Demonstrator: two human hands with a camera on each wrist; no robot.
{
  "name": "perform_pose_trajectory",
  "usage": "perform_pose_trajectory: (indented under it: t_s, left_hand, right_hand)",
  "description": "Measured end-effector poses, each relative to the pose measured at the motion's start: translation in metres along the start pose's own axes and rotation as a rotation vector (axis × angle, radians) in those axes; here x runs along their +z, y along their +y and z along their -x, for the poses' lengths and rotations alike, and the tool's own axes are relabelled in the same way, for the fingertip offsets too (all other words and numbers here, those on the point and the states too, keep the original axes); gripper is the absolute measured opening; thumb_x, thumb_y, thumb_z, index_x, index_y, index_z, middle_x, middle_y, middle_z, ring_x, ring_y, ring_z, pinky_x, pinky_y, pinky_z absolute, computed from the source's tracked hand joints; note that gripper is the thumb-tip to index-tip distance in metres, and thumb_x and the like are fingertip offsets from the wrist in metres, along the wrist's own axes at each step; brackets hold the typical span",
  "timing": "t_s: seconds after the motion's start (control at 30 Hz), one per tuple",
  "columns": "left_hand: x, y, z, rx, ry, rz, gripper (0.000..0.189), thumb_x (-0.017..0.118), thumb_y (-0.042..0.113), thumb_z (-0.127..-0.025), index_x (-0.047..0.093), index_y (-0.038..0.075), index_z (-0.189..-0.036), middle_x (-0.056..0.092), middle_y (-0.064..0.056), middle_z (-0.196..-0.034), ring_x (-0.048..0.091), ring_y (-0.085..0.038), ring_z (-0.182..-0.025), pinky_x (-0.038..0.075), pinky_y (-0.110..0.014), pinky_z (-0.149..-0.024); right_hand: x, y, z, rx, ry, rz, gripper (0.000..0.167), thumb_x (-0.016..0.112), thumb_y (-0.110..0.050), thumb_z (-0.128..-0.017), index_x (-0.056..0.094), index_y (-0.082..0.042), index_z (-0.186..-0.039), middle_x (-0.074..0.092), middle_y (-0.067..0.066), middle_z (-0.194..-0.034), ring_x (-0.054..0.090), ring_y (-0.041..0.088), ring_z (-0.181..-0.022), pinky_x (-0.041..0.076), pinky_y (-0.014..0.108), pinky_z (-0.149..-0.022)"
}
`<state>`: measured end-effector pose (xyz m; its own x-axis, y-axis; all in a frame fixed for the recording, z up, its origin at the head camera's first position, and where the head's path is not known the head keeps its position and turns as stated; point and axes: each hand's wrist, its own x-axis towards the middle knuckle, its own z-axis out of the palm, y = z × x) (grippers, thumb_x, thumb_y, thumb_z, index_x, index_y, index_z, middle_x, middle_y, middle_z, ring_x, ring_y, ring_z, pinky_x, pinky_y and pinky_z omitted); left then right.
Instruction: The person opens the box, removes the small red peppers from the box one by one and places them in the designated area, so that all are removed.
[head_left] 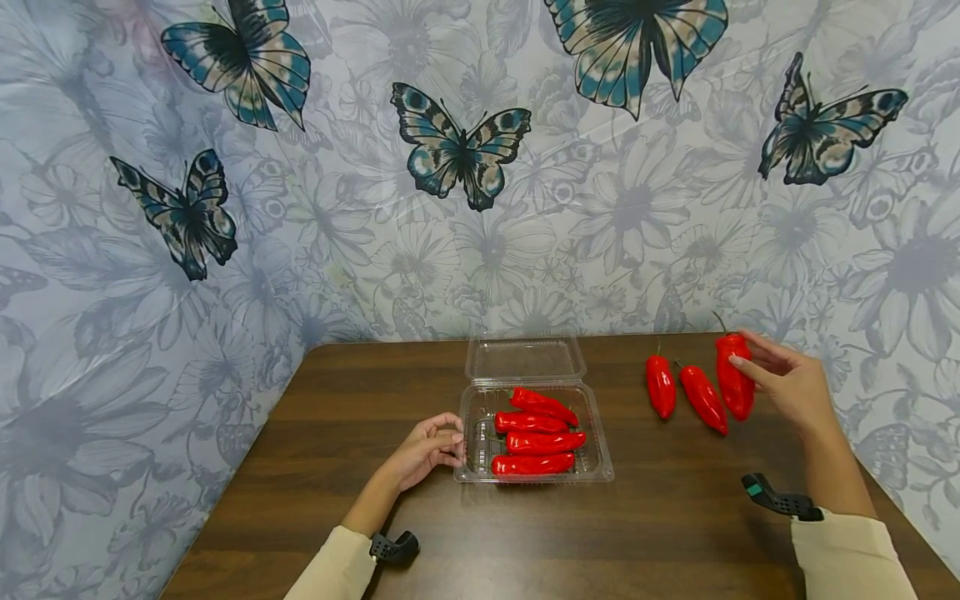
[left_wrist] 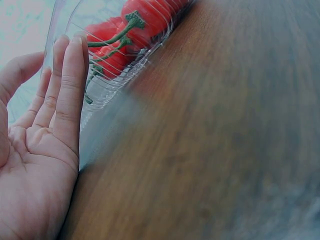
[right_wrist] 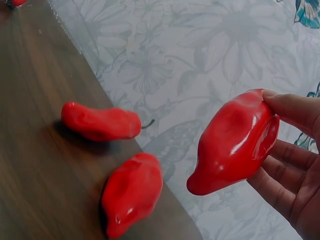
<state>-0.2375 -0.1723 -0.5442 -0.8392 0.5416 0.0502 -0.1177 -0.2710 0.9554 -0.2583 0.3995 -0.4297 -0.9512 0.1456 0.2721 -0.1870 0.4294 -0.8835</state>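
My right hand pinches a glossy red chili pepper between thumb and fingers at the table's right side; its green stem points up. In the right wrist view this pepper hangs with its tip pointing down-left. Two more red peppers, one on the left and one nearer, lie beside it. My left hand is at the left edge of a clear plastic clamshell container, its fairly straight fingers at the wall. Several red peppers lie stacked in rows inside.
The container's hinged lid lies folded back toward the wall. Everything rests on a dark brown wooden table. Behind it hangs a floral backdrop with butterflies. Dark bands circle both wrists.
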Motion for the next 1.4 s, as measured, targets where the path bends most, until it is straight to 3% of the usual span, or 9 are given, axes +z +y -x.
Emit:
perform_pose_trajectory:
  t_s: [0.7, 1.1, 1.4]
  left_hand:
    - [0.0, 0.002, 0.0, 0.007, -0.01, 0.009, 0.018, 0.045, -0.007, -0.103, 0.055, 0.006, -0.111, 0.068, -0.004, -0.084, 0.068, -0.015, -0.077, 0.062, -0.032, -0.074]
    - [0.0, 0.001, 0.0, 0.001, 0.0, 0.002, 0.019, 0.045, -0.006, -0.103, 0.055, 0.007, -0.111, 0.068, -0.003, -0.084, 0.069, -0.015, -0.077, 0.062, -0.033, -0.075]
    - [-0.001, 0.001, 0.0, 0.0, 0.003, 0.006, 0.015, 0.046, -0.006, -0.103, 0.053, 0.003, -0.112, 0.068, -0.004, -0.084, 0.069, -0.015, -0.075, 0.062, -0.033, -0.075]
  right_hand:
    - [-0.008, 0.048, -0.006, 0.055, -0.014, 0.123, 0.057, 0.073, -0.034, -0.095, 0.055, -0.012, -0.145, 0.054, -0.04, -0.091, 0.055, -0.021, -0.079, 0.055, 0.015, -0.061]
    - [-0.006, 0.07, -0.006, 0.086, -0.035, 0.21, 0.061, 0.071, -0.042, -0.095, 0.054, -0.012, -0.145, 0.062, -0.02, -0.107, 0.052, -0.019, -0.08, 0.056, 0.018, -0.062]
    - [-0.002, 0.079, -0.003, 0.159, -0.024, 0.174, 0.06, 0.071, -0.047, -0.093, 0.058, -0.014, -0.142, 0.057, -0.036, -0.096, 0.047, -0.017, -0.086, 0.049, 0.008, -0.066]
